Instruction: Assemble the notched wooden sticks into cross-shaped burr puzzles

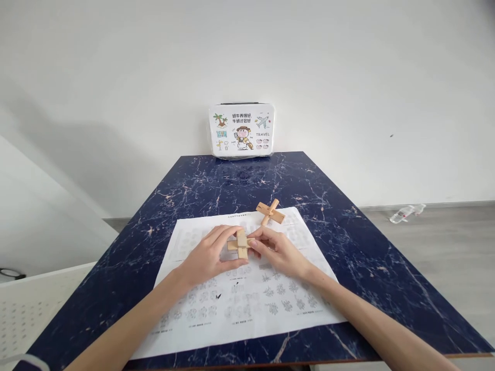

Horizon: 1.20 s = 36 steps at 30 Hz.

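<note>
A small cluster of interlocked wooden puzzle bars (240,245) sits between both hands, just above a white printed sheet (247,304). My left hand (207,255) pinches its left side with curled fingers. My right hand (276,250) grips its right side with thumb and fingertips. A second pair of wooden bars crossed in an X (270,212) lies on the sheet's far edge, a short way beyond my right hand, touched by neither hand.
The sheet lies on a dark blue marbled table (348,242). A white illustrated box (242,130) stands against the wall at the table's far edge. A plastic bottle (406,212) lies on the floor at right. A white perforated surface (34,304) is at left.
</note>
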Motion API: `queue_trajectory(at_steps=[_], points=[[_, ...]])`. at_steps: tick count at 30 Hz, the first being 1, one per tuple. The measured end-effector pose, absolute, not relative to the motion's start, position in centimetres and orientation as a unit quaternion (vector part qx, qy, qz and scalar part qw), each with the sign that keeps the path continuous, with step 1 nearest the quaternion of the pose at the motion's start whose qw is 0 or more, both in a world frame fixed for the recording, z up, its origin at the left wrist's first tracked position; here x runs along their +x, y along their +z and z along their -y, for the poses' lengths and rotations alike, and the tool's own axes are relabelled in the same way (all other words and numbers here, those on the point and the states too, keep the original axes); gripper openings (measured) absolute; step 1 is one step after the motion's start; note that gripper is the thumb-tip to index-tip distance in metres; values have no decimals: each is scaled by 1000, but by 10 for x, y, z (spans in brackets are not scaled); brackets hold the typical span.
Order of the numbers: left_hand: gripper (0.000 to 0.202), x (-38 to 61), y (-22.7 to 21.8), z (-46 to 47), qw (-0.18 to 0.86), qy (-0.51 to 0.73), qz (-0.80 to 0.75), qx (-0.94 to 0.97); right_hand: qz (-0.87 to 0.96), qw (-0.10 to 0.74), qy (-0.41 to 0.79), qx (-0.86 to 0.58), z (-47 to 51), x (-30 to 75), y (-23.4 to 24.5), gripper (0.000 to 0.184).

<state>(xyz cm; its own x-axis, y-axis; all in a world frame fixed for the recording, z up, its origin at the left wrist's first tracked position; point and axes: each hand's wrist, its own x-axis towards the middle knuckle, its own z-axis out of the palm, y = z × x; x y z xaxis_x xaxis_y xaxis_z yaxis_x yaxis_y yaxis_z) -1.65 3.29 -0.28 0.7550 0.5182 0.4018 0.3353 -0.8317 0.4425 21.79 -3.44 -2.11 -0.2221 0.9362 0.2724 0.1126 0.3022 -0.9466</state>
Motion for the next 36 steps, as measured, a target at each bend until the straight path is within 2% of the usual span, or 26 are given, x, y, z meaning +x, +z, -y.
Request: queue_trajectory(at_steps=[7, 12, 15, 18, 36], points=[[60, -12, -1, -29, 212, 260, -263, 905, 657, 477, 415, -410, 36, 220, -17, 24], [68, -8, 4, -30, 353, 266, -265, 857, 665, 493, 351, -439, 37, 219, -16, 20], [56, -7, 9, -31, 442, 231, -260, 827, 668, 496, 337, -442, 36, 219, -17, 19], [51, -7, 12, -30, 484, 217, -268, 804, 663, 495, 348, -441, 35, 218, -19, 21], [59, -3, 4, -25, 515, 262, -286, 765, 626, 531, 360, -442, 34, 215, -24, 22]])
